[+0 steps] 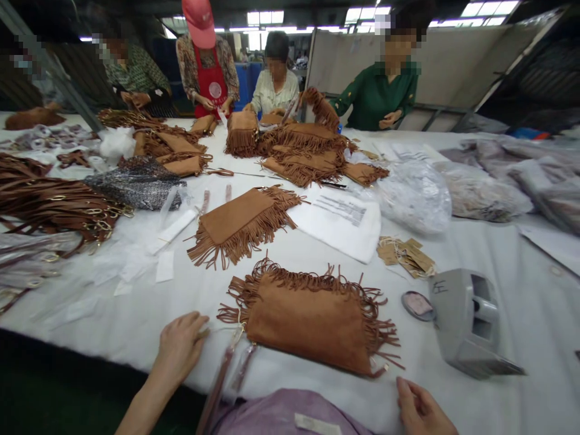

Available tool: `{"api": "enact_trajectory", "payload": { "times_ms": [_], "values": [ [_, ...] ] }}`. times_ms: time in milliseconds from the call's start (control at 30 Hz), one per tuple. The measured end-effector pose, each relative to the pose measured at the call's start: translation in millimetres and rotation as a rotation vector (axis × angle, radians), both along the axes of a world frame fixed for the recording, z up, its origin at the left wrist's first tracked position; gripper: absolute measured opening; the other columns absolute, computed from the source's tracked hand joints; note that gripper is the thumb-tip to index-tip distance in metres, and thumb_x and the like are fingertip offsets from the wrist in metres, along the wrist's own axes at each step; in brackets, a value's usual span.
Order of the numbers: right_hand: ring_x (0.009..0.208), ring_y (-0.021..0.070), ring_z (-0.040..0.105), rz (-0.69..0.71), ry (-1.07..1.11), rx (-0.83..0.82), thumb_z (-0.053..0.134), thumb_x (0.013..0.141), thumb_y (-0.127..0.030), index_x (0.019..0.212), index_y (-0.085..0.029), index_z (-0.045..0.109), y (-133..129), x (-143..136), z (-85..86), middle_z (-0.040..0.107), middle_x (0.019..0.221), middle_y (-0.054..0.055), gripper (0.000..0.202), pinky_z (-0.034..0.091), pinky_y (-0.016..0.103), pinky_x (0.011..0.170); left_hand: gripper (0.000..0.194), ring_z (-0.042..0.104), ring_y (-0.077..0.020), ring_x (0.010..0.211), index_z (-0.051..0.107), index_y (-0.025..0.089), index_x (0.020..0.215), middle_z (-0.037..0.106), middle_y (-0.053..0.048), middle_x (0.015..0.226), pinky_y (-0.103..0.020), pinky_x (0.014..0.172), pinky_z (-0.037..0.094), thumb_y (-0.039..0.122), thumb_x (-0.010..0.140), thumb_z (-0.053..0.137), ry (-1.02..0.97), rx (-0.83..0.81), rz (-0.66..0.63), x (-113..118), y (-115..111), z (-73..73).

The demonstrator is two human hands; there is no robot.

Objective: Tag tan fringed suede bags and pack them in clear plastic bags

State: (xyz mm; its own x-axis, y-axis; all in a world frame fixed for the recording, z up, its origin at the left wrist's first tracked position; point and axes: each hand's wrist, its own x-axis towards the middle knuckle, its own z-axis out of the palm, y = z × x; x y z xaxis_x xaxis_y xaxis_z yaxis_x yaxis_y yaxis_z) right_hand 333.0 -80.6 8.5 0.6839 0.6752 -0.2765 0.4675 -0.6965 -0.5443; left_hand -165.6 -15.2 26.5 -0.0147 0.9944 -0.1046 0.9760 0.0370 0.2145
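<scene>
A brown fringed bag (308, 323) lies flat on the white-covered table (539, 338), directly in front of the person, between the 2 bare hands and a little beyond them. The left hand (182, 341) is just beside the bag's left end, its fingers bent and close together; a thin cord runs from near the fingertips toward the bag, but I cannot tell whether that grip pinches it. The right hand (423, 408), partly cut off by the lower edge, is near the bag's lower right corner, its grip loose and a little apart, holding nothing. A plastic-wrapped strap (220, 380) hangs over the table edge from the bag's left end. Beyond it lies a 2nd fringed bag (240, 217), its fringe meeting a printed white pouch (339, 220). To the right are cardboard tags (410, 257), a small round dish (417, 305) and a grey dispenser (462, 326). Across the table, a co-worker in a red apron (211, 84) stands behind more fringed bags (303, 151).
</scene>
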Motion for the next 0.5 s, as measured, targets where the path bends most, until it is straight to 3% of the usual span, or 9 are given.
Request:
{"api": "enact_trajectory", "payload": {
  "times_ms": [67,100,267,367,433,500],
  "values": [
    [0.073,0.0317,0.068,0.031,0.026,-0.004,0.046,0.059,-0.073,0.085,-0.023,0.067,2.8,-4.2,4.7,0.072,0.070,0.008,0.060,0.050,0.040,0.067,0.034,0.053,-0.0312,0.102,0.059,0.023,0.115,0.058,-0.012,0.117,-0.044,0.087,0.040,0.029,0.083,0.049,0.060,0.181,0.094,6.2,-6.1,-1.3],
    [0.073,0.0316,0.068,0.051,0.032,0.001,0.045,0.060,-0.073,0.084,-0.022,0.068,4.2,-6.9,7.5,0.071,0.069,0.008,0.060,0.049,0.039,0.066,0.033,0.055,-0.0308,0.099,0.060,0.022,0.113,0.059,-0.013,0.112,-0.044,0.086,0.041,0.035,0.084,0.049,0.031,0.215,0.118,10.9,-9.0,-2.3],
    [0.064,0.0274,0.065,0.185,0.025,0.023,0.043,0.069,-0.072,0.071,-0.022,0.069,7.6,-19.9,19.2,0.068,0.061,0.007,0.057,0.046,0.034,0.059,0.039,0.061,-0.0216,0.070,0.060,0.023,0.073,0.063,-0.004,0.070,-0.032,0.070,0.045,0.049,0.089,0.036,-0.322,-0.045,0.083,44.4,-18.9,-15.0],
    [0.055,0.0231,0.062,0.202,0.075,0.046,0.041,0.073,-0.070,0.065,-0.021,0.066,9.1,-27.5,20.3,0.062,0.052,0.004,0.056,0.046,0.032,0.057,0.038,0.064,-0.0247,0.069,0.063,0.021,0.081,0.064,-0.004,0.066,-0.034,0.065,0.046,0.055,0.082,0.044,-0.374,-0.111,0.171,62.9,-17.5,-23.8],
    [0.051,0.0213,0.060,0.176,0.169,0.074,0.042,0.074,-0.068,0.071,-0.020,0.068,12.1,-32.5,17.8,0.060,0.050,0.001,0.055,0.046,0.031,0.054,0.047,0.064,-0.0275,0.067,0.062,0.019,0.092,0.064,-0.003,0.062,-0.035,0.062,0.046,0.061,0.076,0.048,-0.415,-0.144,0.251,70.9,-13.2,-25.0],
    [0.051,0.0208,0.061,0.127,0.285,0.104,0.047,0.074,-0.067,0.081,-0.018,0.069,16.6,-37.2,14.1,0.062,0.054,0.001,0.054,0.046,0.030,0.050,0.053,0.064,-0.0286,0.066,0.063,0.018,0.092,0.063,-0.002,0.060,-0.037,0.063,0.046,0.066,0.075,0.048,-0.484,-0.192,0.267,76.2,-8.0,-21.8]
  ]
}}
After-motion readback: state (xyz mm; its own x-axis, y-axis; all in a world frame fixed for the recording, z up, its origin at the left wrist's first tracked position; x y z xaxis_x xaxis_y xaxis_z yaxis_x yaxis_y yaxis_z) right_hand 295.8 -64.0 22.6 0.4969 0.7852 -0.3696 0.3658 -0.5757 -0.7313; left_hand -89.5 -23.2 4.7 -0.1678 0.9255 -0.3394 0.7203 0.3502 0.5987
